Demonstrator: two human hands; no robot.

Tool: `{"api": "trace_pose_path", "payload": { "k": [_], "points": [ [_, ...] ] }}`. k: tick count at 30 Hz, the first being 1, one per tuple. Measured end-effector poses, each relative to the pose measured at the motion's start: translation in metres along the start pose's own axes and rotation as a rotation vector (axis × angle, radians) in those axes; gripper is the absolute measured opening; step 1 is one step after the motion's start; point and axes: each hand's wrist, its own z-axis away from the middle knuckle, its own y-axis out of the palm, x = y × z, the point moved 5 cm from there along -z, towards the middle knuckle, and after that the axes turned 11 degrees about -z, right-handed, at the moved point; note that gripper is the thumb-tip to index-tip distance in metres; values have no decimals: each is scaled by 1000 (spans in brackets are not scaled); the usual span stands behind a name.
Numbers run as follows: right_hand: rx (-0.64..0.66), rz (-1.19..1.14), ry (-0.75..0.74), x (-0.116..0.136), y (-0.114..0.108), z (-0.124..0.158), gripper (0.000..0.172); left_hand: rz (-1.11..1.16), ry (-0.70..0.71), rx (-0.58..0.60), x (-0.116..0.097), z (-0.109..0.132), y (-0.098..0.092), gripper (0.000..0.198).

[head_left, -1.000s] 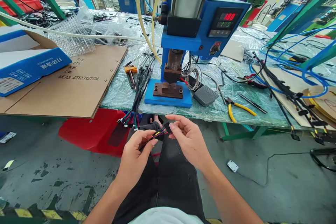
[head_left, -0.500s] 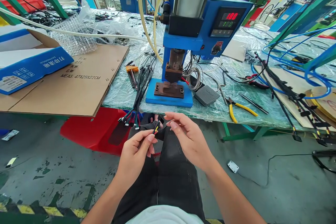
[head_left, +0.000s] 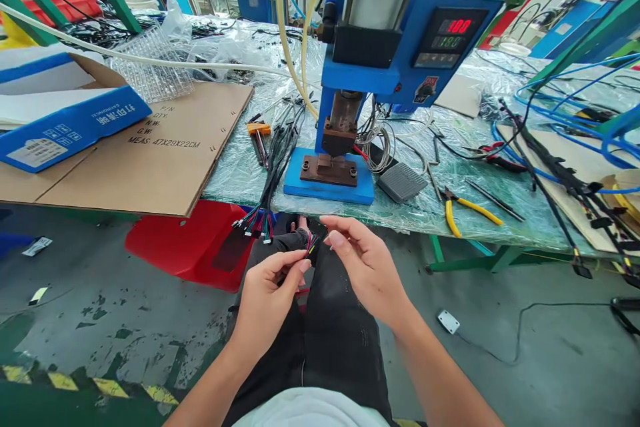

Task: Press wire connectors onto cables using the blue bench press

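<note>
Pinching thin wires (head_left: pixel 311 242) above the lap (head_left: pixel 345 327), just off the counter (head_left: pixel 227 177)

The wires, red and yellow among them, stand up from the left hand (head_left: pixel 274 283), whose thumb and fingers are clamped on them in front of the counter's near edge. A dark block (head_left: pixel 316 227) seems to sit at their upper end. The right hand (head_left: pixel 364 267) is close beside it, apart from the left, thumb and forefinger curled near each other; whether they grip anything, I cannot tell.

The wires look light, soft and bendy, and would probably splay if held far from their ends. The block is likely stiff and the better place to take hold; tugging a single strand could strain it.

Farther out, a blue press (head_left: pixel 345 170) stands at the counter's near edge. Left of it, a bunch of black cables (head_left: pixel 280 167) hangs its coloured ends over that edge, beside an orange-handled tool (head_left: pixel 259 130). Right of the press lie a grey pedal (head_left: pixel 403 181) and yellow-handled cutters (head_left: pixel 473 208), near the same edge. Flat cardboard (head_left: pixel 170 153) covers the counter's near left corner, under a blue box (head_left: pixel 80 123).
</note>
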Motion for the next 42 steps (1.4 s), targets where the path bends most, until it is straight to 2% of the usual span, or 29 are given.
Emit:
{"api": "trace_pose_path", "payload": {
  "k": [7,11,14,17,20,24,26,30,36,40,42],
  "points": [
    [-16,89,-32,3,0,-2,22,73,-69,-4,1,0,5,28],
    [38,109,-108,8,3,2,18,161,-86,51,5,-7,9,32],
    [9,88,-96,7,2,4,16,249,-113,99,10,-12,12,34],
    [-92,-39,23,-5,-3,3,16,331,-157,113,13,-13,12,34],
    [-148,-249,180,-29,-4,-1,26,405,-181,98,10,-10,12,34],
    [-129,-515,410,-64,6,-1,35,439,-162,71,6,-6,11,34],
    [-119,-570,457,-71,10,1,36,434,-160,59,6,-5,10,35],
    [-139,-448,312,-58,5,0,34,426,-190,46,9,-5,9,36],
    [-68,-122,95,-34,-3,1,27,432,-222,66,18,-5,14,34],
    [29,121,-81,-18,-3,-1,26,394,-207,81,22,-2,17,33],
    [94,203,-110,-15,-1,-3,24,382,-200,92,23,-1,17,33]
  ]
}}
